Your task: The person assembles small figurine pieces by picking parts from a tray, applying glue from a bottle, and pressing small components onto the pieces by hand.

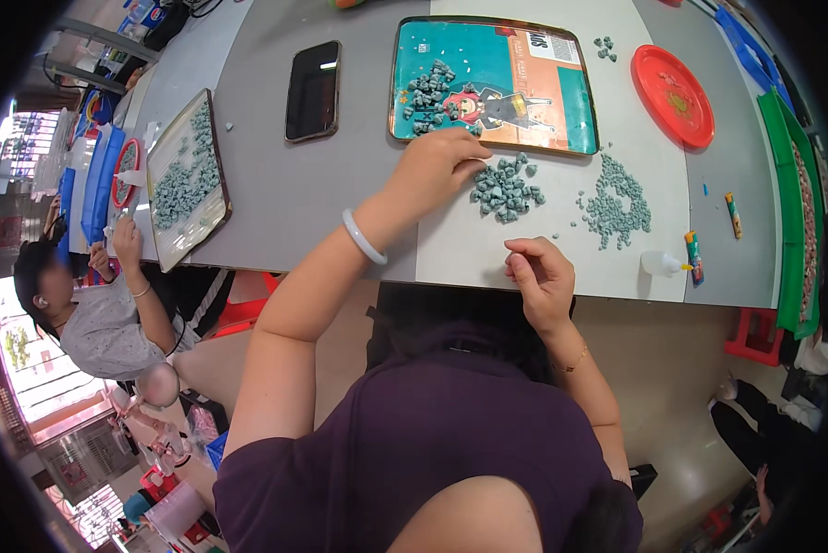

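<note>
My left hand [440,164], with a pale bangle at the wrist, is at the near edge of a rectangular tray [561,150] with a printed teal and orange surface. Its fingers are bent together, and anything in them is hidden. Grey-green small pieces [429,90] lie heaped in the tray's left part. Just right of that hand, on the table, is a pile of larger grey-green pieces [506,190]. My right hand [545,281] hovers by the table's near edge with its fingers curled and thumb against them; whatever they pinch is too small to name. Beyond it spreads a pile of tiny grey-green pieces [616,207].
A phone [312,92] lies left of the tray. To the right are a red plate [672,97], a small white bottle [661,264], two glue tubes [695,256] and a green bin [782,221]. A co-worker sits at the left by another tray [185,241].
</note>
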Action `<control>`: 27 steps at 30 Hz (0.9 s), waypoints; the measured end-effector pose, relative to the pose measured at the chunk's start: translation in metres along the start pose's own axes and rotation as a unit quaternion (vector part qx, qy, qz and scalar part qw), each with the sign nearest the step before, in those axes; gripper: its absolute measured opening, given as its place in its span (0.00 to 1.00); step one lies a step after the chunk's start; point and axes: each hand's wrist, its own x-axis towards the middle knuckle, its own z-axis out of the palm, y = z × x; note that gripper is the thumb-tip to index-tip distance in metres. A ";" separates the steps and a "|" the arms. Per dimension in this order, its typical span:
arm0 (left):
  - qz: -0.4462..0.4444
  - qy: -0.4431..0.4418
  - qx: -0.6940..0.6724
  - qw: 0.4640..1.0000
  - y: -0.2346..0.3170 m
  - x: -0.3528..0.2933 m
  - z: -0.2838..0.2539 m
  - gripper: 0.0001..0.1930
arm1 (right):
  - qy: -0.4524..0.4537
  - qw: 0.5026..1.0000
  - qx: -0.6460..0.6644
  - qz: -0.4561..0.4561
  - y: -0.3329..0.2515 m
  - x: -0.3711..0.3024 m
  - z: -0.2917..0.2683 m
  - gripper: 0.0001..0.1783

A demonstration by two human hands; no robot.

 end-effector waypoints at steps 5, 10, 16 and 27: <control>0.002 -0.064 -0.039 0.997 -0.006 0.007 0.009 0.05 | 0.005 1.000 0.016 -0.009 -0.003 -0.009 -0.007 0.07; -0.067 0.013 -0.115 0.991 -0.001 -0.021 -0.003 0.03 | 0.361 0.868 -0.216 -0.266 0.013 -0.034 -0.066 0.16; -0.308 -0.017 -0.487 0.817 0.037 -0.063 -0.002 0.04 | 0.396 0.849 -0.345 -0.055 0.017 -0.032 -0.146 0.21; -0.310 0.007 -0.578 0.755 0.062 -0.075 0.027 0.11 | 0.072 0.989 0.049 0.119 -0.026 -0.016 -0.060 0.17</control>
